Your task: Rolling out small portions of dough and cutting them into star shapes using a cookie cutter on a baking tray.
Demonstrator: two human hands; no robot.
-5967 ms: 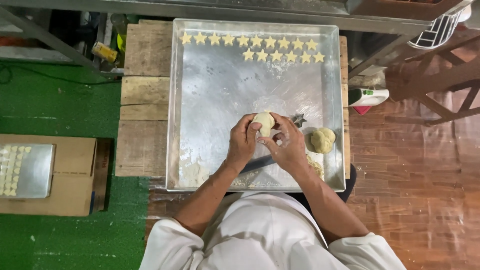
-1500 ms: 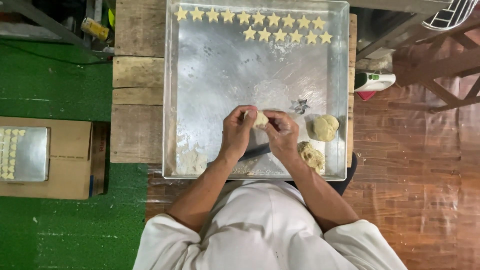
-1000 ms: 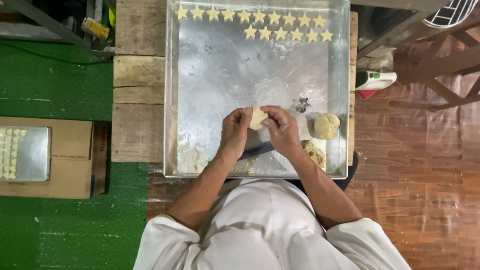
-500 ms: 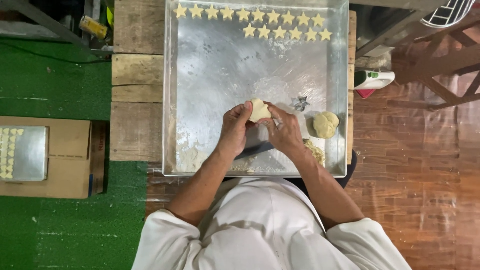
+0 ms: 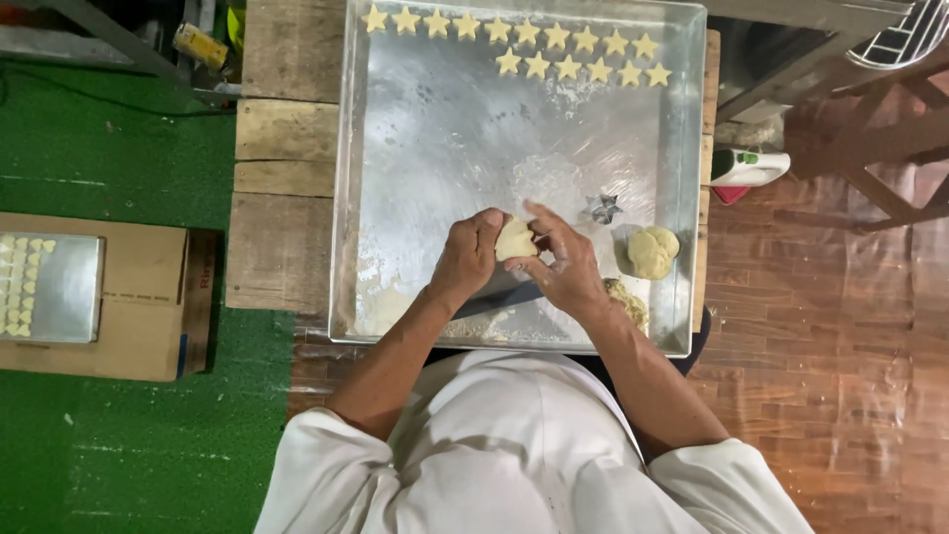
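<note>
- The left hand (image 5: 467, 259) and the right hand (image 5: 561, 267) were closed together around a small pale lump of dough (image 5: 514, 238), which was held between the fingers, just above the floor of the large metal tray (image 5: 445, 129) and near its front edge.
- The dough looked soft; in my judgement, if the fingers pressed too hard it could tear or stick to the skin, and crumbs could fall on the tray.
- A dark flat tool (image 5: 499, 295), perhaps a scraper, lay on the tray under the hands. A wrist that came down on it could push it out of place or over the front edge.
- The star-shaped cutter (image 5: 602, 208) stood just beside the right hand, and a bigger dough ball (image 5: 650, 251) was near it, with a rougher heap of dough scraps (image 5: 626, 302) by the right wrist. A careless sweep of the right hand could knock the cutter or flatten these pieces.
- The rows of star cookies (image 5: 524, 44) lay at the far side of the tray, well apart from the hands, so I judged the danger for them small, unless the tray itself was shaken.
- The tray seemed to reach past the front of the wooden counter (image 5: 282, 188), so leaning on that edge could tip it.
</note>
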